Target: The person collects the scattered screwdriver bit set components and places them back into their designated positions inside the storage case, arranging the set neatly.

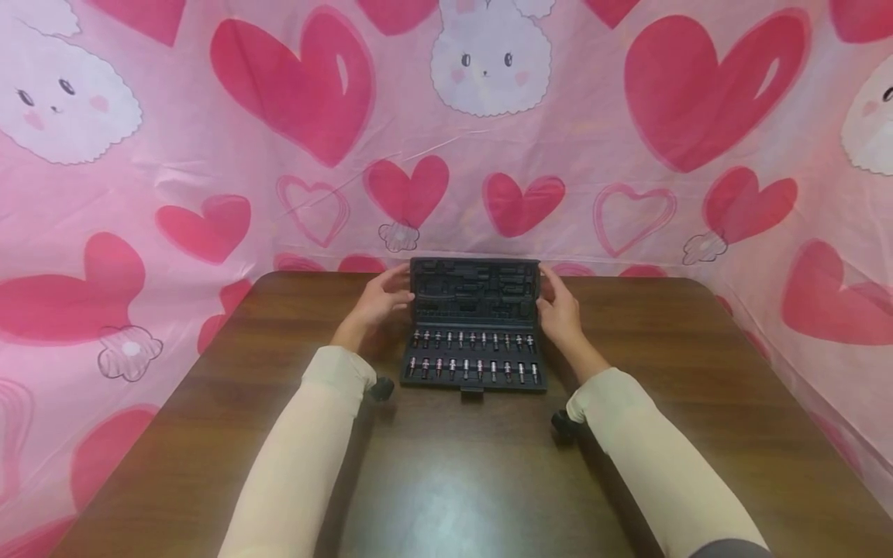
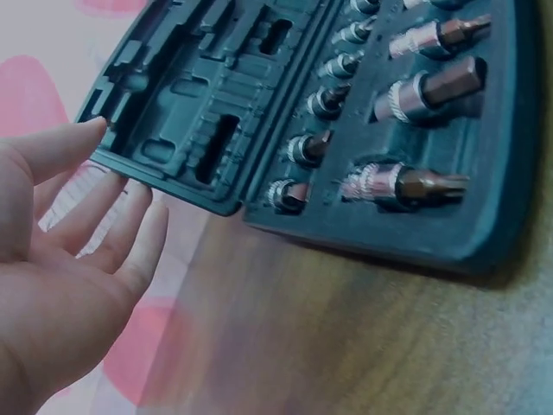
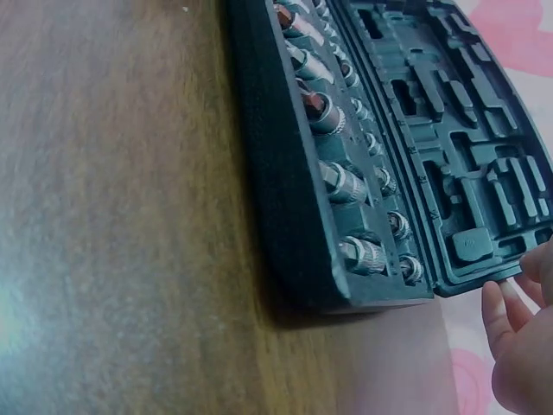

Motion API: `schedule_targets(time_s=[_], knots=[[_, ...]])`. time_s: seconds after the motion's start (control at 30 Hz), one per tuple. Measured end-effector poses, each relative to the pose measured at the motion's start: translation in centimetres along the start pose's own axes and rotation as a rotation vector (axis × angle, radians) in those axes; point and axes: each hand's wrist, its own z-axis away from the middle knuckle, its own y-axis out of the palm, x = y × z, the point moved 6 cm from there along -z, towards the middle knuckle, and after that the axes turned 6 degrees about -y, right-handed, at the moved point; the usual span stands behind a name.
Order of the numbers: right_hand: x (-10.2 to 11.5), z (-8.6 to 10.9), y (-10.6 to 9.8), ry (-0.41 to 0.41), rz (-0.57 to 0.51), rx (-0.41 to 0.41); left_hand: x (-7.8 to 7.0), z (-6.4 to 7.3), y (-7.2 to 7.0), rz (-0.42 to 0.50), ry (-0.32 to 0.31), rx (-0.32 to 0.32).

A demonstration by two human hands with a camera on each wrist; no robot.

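Observation:
A black bit socket case lies opened out on the table, with its moulded lid standing up at the back. Two rows of silver bit sockets sit in the base. At the lid's left edge, my left hand has its thumb on the front side and its other fingers reaching behind. My right hand holds the opposite edge, thumb in front and fingers at the back. The fingertips behind the lid are partly hidden. Empty recesses show inside the lid.
The brown wooden table extends around the case. A pink cloth with hearts and rabbits hangs behind and at both sides. Dark wrist-worn devices show under both cuffs. A latch juts from the case's front edge.

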Motion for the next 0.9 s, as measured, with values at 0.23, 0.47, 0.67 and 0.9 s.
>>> schedule_targets(time_s=[0.23, 0.47, 0.67, 0.9], knots=[[0.6, 0.0, -0.3, -0.035, 0.006, -0.014, -1.3, 0.1, -0.2, -0.02, 0.093, -0.025], [1.1, 0.2, -0.8, -0.052, 0.006, -0.038, -2.0, 0.5, -0.4, -0.048, 0.141, -0.054], [1.6, 0.5, -1.2, -0.058, -0.008, -0.044, -2.2, 0.9, -0.9, -0.05, 0.16, -0.067], [2.2, 0.9, -1.8, -0.063, -0.021, -0.029, -2.5, 1.4, -1.1, -0.042, 0.176, -0.054]])
